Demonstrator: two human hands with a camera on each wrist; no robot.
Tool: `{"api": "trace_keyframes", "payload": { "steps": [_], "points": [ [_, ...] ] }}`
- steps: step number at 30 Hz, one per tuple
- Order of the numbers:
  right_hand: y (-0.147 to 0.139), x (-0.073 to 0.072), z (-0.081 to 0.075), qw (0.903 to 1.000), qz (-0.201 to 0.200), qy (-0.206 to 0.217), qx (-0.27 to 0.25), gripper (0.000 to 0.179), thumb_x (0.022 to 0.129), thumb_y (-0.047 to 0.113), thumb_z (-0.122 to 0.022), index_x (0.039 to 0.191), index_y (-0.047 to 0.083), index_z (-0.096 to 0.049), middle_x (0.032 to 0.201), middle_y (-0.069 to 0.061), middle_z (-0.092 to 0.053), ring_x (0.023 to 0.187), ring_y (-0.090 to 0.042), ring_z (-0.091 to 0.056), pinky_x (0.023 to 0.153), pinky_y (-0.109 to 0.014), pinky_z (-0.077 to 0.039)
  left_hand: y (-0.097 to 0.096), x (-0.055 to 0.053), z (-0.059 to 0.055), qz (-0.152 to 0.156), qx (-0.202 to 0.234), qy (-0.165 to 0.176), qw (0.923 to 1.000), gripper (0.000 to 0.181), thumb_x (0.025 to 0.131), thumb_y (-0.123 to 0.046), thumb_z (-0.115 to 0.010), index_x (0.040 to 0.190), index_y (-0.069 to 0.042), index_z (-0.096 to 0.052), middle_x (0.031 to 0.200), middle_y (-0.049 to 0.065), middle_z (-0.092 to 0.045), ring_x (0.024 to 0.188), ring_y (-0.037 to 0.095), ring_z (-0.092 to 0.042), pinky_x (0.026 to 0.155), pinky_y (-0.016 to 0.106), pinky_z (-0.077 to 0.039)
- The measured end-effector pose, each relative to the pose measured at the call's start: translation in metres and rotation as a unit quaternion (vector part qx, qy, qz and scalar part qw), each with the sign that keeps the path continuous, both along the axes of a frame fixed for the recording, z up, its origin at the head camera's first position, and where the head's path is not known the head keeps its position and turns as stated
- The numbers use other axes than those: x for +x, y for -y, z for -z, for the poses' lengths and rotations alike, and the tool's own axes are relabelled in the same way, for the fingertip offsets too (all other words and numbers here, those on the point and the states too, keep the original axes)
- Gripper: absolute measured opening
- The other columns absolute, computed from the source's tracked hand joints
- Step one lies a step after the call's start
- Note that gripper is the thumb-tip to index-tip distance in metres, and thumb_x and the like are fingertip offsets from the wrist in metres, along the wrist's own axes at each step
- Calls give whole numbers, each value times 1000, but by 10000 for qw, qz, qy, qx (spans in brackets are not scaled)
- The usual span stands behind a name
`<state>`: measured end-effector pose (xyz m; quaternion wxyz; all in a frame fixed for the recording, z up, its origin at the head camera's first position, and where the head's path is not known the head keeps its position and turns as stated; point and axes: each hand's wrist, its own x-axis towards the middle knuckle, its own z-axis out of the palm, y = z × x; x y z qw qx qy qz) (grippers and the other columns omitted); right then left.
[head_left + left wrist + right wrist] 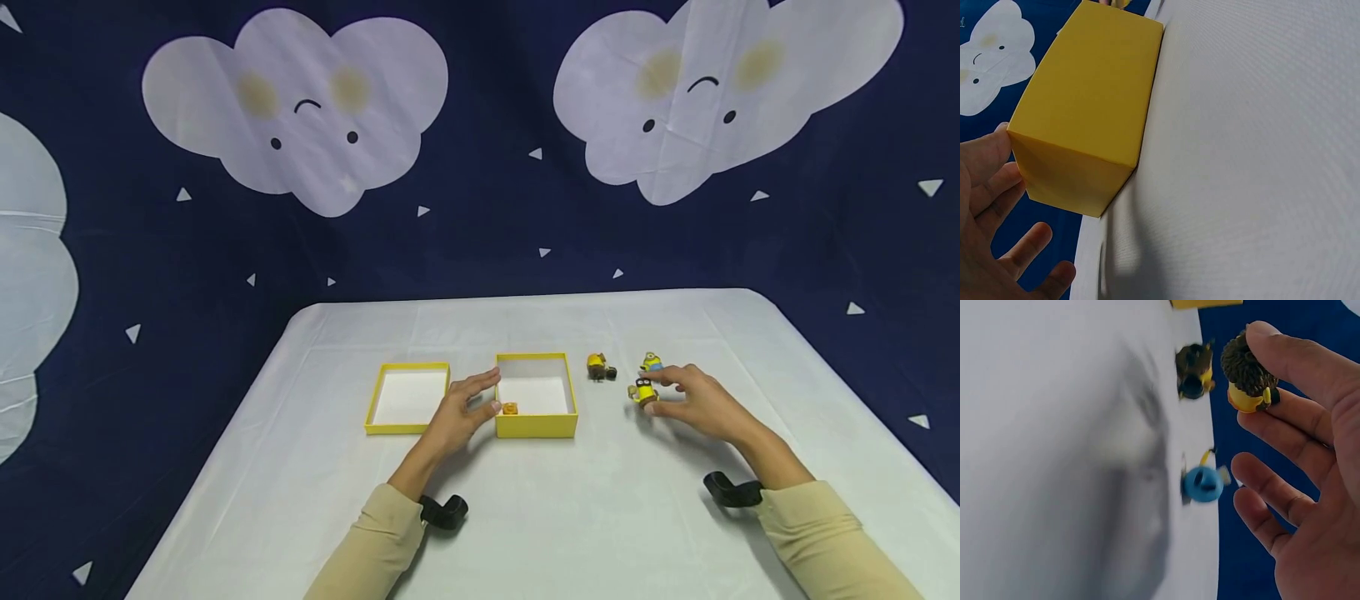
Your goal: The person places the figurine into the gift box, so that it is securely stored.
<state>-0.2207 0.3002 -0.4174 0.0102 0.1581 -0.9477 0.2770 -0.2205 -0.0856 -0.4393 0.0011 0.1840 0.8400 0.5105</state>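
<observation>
My right hand (697,404) pinches a small yellow minion figurine (1247,372) with a brown shaggy body between thumb and fingers, above the white table. A minion figurine in blue (1204,483) stands just beyond this hand. My left hand (457,417) touches the left rim of an uncovered yellow box (536,427), its thumb at the near corner and its other fingers spread. Inside the box, by its near left corner, lies a small orange piece (510,408). In the left wrist view the box's outer yellow wall (1085,81) hides its inside.
Left of the box lies a shallow yellow-edged lid (408,393), white inside. Another yellow and brown minion figurine (597,367) stands right of the box, with a small dark piece (611,374) beside it. A dark blue cloth with clouds hangs behind the white table (540,517).
</observation>
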Motion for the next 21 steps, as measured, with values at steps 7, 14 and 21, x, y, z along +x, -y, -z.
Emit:
{"api": "trace_keyframes", "payload": {
  "steps": [7, 14, 21],
  "points": [
    [18, -1, -4, 9998, -2, -46, -206, 58, 82, 44, -70, 129, 13, -58, 119, -19, -59, 107, -36, -55, 85, -50, -46, 0, -1, 1, 19, -14, -47, 10000, 46, 91, -17, -62, 135, -9, -52, 147, -5, -45, 134, 25, -36, 112, 51, -29],
    [36, -3, -7, 9987, 20, -50, -507, 56, 81, 44, -71, 129, 17, -57, 120, -13, -60, 108, -34, -55, 87, -50, -46, 0, -2, 2, 54, 21, -116, 9999, 48, 90, -20, -63, 135, -8, -52, 146, -4, -46, 133, 26, -37, 110, 49, -33],
    [55, -5, -9, 9973, -101, -193, -705, 54, 81, 37, -73, 128, 15, -59, 121, -9, -63, 104, -28, -56, 86, -46, -47, 0, -2, 3, 69, -2, -151, 9999, 48, 91, -22, -63, 135, -8, -51, 146, -3, -46, 133, 27, -37, 109, 50, -34]
  ]
}}
